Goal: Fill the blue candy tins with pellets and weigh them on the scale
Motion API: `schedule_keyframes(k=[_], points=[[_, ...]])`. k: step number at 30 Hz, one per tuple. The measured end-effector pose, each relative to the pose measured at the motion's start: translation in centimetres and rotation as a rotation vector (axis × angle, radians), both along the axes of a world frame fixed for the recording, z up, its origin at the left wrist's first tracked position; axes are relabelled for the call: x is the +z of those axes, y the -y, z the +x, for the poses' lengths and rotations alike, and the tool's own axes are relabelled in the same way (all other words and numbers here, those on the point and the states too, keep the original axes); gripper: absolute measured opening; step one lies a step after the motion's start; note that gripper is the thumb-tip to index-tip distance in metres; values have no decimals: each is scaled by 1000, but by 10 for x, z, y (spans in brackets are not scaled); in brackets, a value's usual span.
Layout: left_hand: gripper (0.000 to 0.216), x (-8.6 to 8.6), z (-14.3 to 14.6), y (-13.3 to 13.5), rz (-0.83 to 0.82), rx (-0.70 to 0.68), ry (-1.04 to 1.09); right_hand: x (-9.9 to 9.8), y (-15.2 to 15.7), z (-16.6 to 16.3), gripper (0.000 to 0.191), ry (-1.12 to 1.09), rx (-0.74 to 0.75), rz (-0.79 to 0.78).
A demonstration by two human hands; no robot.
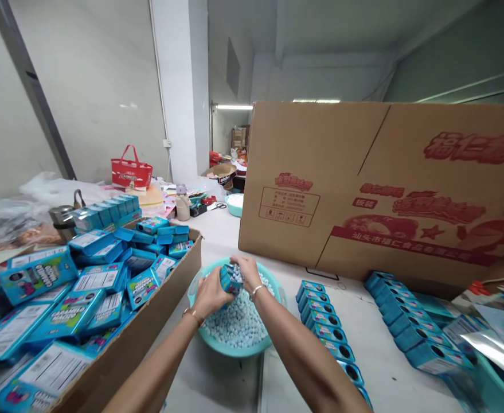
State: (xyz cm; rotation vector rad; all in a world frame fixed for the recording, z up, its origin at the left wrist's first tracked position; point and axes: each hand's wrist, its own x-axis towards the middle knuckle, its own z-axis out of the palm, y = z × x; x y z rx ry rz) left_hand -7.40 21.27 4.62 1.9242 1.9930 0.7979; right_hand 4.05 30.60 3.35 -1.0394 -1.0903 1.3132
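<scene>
A teal basin (237, 351) full of small pale blue candy balls (238, 324) stands on the table in front of me. Above it, my left hand (211, 295) grips a small blue box (230, 279), fingers wrapped round its side. My right hand (248, 274) is curled at the top of that box, with some pale balls showing between its fingers and the box. Its palm side is hidden. To the right runs a row of blue boxes (327, 324) with dark round holes in their tops.
On the left, a cardboard carton (165, 292) is heaped with blue boxes. A large brown carton (363, 172) stands behind the basin. Further right are another row of boxes (406, 318) and a teal tub (499, 378). A bottle (183, 205) and red bag (131, 172) stand farther back.
</scene>
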Motion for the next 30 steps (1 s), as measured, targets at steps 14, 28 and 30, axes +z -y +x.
schedule_keyframes(k=[14, 28, 30], points=[[64, -4, 8, -4, -10, 7, 44, 5, 19, 8, 21, 37, 39, 33], [62, -21, 14, -4, 70, -91, 293, 6, 26, 14, 28, 76, 34, 55], [61, -23, 13, 1, 63, -109, 344, 5, 28, 18, 31, 85, 68, 51]])
